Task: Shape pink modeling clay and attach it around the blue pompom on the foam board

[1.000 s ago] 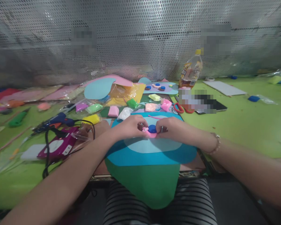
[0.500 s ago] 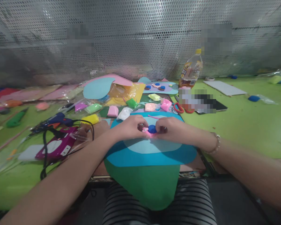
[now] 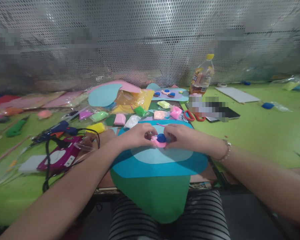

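Observation:
Pink modelling clay (image 3: pixel 160 144) with a blue clay piece (image 3: pixel 161 137) against it sits between my hands, over a pale blue paper shape (image 3: pixel 162 157). My left hand (image 3: pixel 143 135) pinches the pink clay from the left, where a small light pink bit shows by the fingertips. From the right my right hand (image 3: pixel 178 136) closes its fingers on the same clay piece. A thin pink stick tool (image 3: pixel 161 125) shows just beyond the right hand; whether that hand holds it cannot be seen. Beneath lie a larger blue sheet (image 3: pixel 155 170) and a green sheet (image 3: pixel 162 196).
Several wrapped clay packs, including a yellow one (image 3: pixel 96 127), lie beyond and left. Red-handled scissors (image 3: pixel 190 115), a dark tablet-like slab (image 3: pixel 230 113) and a drink bottle (image 3: pixel 202 76) are at right. A glue gun (image 3: pixel 58 128) and a corded purple power strip (image 3: pixel 62 155) lie left.
The view has shifted slightly. Both hands stay at the clay, and more of the pink clay's front edge now shows below the blue piece.

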### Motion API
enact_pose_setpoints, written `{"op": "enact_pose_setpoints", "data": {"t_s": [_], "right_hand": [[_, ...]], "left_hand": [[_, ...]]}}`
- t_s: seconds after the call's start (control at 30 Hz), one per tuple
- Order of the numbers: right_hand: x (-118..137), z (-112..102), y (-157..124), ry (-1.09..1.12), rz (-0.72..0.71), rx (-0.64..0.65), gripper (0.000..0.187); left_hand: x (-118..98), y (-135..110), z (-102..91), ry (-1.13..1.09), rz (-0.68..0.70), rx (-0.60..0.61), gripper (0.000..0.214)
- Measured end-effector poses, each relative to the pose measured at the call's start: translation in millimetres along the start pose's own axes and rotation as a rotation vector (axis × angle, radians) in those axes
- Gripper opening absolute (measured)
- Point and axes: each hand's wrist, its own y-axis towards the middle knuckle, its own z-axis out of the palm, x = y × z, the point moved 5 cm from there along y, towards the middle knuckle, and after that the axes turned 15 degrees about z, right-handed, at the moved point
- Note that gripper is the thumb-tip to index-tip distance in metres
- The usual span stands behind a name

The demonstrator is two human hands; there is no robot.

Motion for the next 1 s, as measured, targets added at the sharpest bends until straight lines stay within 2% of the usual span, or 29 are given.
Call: {"op": "enact_pose_setpoints", "data": {"t_s": [0.13,0.3,0.57,0.67,0.77,0.93,1.0], "right_hand": [[-1.8,1.2,0.4,0.035,-0.027,-0.002,0.032],[1.9,1.6,1.7,0.006,-0.095,-0.016,0.020],[3.5,2.2,2.6,-0.059,-0.133,-0.015,0.023],[1.5,2.9,3.8,-0.045,-0.109,-0.005,0.022],[-2.5,2.5,4.3,0.018,-0.054,0.012,0.025],[-3.6,2.1,1.8,0.099,0.048,0.039,0.046],[-0.4,1.9,0.8,0.082,0.060,0.016,0.048]], "left_hand": [[2.7,0.7,1.9,-0.013,0.020,-0.010,0.035],[0.0,0.9,2.1,-0.008,0.017,-0.014,0.033],[-2.5,1.6,1.9,0.047,0.121,-0.019,0.032],[-1.2,1.7,2.8,0.044,0.126,-0.021,0.032],[0.1,0.7,2.9,0.009,0.059,-0.005,0.036],[1.4,-3.2,-1.7,-0.033,-0.029,0.008,0.051],[2.0,-3.8,-3.2,-0.010,-0.036,0.003,0.052]]}}
